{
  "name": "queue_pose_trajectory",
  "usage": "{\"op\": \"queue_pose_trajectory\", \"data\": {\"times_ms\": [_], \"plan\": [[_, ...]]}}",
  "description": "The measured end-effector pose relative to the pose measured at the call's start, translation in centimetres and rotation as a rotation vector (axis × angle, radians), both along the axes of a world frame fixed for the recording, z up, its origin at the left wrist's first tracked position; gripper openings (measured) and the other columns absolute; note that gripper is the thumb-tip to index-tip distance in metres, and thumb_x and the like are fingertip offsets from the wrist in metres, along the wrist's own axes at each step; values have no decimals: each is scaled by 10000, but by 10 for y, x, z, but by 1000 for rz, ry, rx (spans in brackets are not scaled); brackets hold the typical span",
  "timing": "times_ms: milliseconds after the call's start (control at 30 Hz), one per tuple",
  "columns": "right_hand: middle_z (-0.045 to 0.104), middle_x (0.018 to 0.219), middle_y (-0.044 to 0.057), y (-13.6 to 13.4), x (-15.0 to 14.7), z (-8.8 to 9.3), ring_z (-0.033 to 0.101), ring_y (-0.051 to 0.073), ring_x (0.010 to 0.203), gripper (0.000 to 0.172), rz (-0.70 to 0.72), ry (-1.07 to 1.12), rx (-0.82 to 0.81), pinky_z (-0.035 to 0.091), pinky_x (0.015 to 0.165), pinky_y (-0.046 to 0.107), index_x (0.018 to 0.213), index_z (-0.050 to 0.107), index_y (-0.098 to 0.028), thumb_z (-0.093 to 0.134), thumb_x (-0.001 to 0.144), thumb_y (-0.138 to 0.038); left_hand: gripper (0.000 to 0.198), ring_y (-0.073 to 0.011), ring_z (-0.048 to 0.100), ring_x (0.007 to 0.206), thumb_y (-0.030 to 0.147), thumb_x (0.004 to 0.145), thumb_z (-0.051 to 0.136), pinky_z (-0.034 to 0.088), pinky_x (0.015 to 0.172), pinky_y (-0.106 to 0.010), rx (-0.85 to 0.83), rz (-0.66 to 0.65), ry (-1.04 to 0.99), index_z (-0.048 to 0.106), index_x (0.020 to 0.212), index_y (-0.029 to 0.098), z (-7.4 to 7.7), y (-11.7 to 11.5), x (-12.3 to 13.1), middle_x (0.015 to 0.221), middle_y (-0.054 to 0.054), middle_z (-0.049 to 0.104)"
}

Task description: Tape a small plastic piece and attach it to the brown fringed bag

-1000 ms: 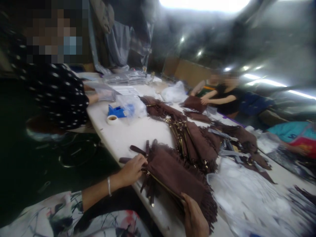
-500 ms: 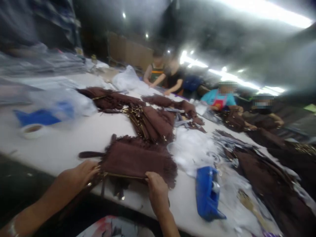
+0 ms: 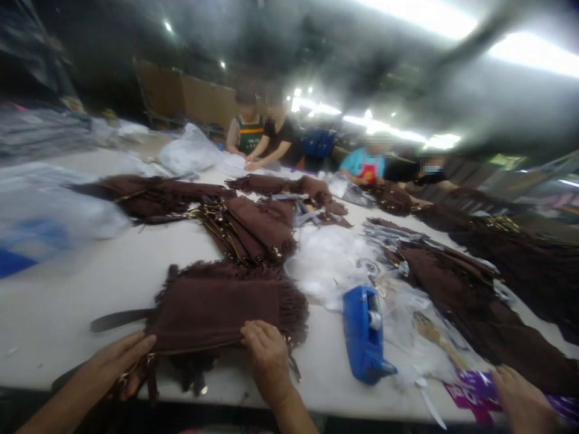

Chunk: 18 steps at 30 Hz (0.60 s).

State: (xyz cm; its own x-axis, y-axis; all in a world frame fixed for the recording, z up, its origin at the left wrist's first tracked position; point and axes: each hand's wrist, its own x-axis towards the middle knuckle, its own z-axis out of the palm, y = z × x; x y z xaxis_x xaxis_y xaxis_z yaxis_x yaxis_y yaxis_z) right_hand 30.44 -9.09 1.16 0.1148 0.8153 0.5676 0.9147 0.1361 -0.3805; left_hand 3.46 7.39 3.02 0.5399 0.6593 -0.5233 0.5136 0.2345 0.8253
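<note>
A brown fringed bag lies on the table in front of me, its gold zipper edge facing me. My left hand grips its near left corner by the gold clasp, fingers above and thumb below. My right hand is closed on the zipper edge, right of its middle; the fingertips hide the zipper pull, if there is one there. A dark strap sticks out to the left of the bag. More brown bags with gold zippers lie fanned just behind it.
A blue tape dispenser stands right of the bag, near white stuffing. A co-worker's hand rests by purple packaging at the right. Brown bags pile beyond. Several people work across the table.
My view has turned right, so the table shifts left in it. A co-worker's hand has come into view at the right. Both my hands stay on the bag, which now lies flatter.
</note>
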Motion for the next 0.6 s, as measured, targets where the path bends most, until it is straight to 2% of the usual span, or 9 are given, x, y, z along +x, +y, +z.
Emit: {"op": "queue_pose_trajectory", "data": {"times_ms": [67,133,167,233,300,333,433,600], "plan": [[675,1176,46,-9,9,4,575,194,1117,269,3,-5,-24,478,960,360,1180,605,-231,518,931,-178,533,-142,476,377,805,681,513,343,414,-243,34,4,-1,547,698,274,2,3,4,490,82,571],[645,1226,61,-24,31,5,555,189,1162,274,-90,10,-20,466,986,361,1192,597,-238,504,938,-195,555,-122,433,343,811,654,534,312,385,-234,48,16,-2,495,646,257,1,6,7,480,89,539],[633,1239,77,-32,48,3,551,192,1172,274,-189,20,-6,462,991,367,1200,590,-226,478,950,-207,557,-120,428,342,807,666,527,310,384,-231,53,28,2,478,636,253,0,7,8,468,89,525],[632,1224,118,-47,88,-5,566,214,1157,297,-476,19,-1,463,983,397,1216,574,-187,411,979,-260,531,-122,436,355,778,707,518,320,391,-226,72,71,0,468,641,253,-5,9,11,452,88,507],[632,1195,187,-56,128,-19,574,275,1143,414,-750,-59,-14,475,945,446,1256,540,-106,378,984,-374,491,-127,454,370,742,726,534,335,398,-228,97,104,-11,478,659,259,-10,11,14,472,85,522],[613,1210,233,-58,145,-27,557,307,1164,481,-808,-79,-21,468,943,473,1269,524,-57,364,982,-408,483,-129,453,364,734,719,543,332,392,-231,116,113,-15,480,656,259,-14,12,16,471,81,520],[590,1216,305,-55,171,-48,524,358,1204,559,-839,-119,-62,445,948,509,1250,535,24,333,981,-422,476,-140,439,325,721,682,555,308,357,-244,149,122,-7,465,620,258,-22,15,17,453,67,498],[621,1201,272,-49,153,-68,548,348,1186,445,-781,-160,-138,418,969,510,1212,595,-24,348,978,-312,414,-156,484,356,674,708,553,331,361,-243,113,129,-34,484,668,267,-29,10,13,490,70,510]]}}
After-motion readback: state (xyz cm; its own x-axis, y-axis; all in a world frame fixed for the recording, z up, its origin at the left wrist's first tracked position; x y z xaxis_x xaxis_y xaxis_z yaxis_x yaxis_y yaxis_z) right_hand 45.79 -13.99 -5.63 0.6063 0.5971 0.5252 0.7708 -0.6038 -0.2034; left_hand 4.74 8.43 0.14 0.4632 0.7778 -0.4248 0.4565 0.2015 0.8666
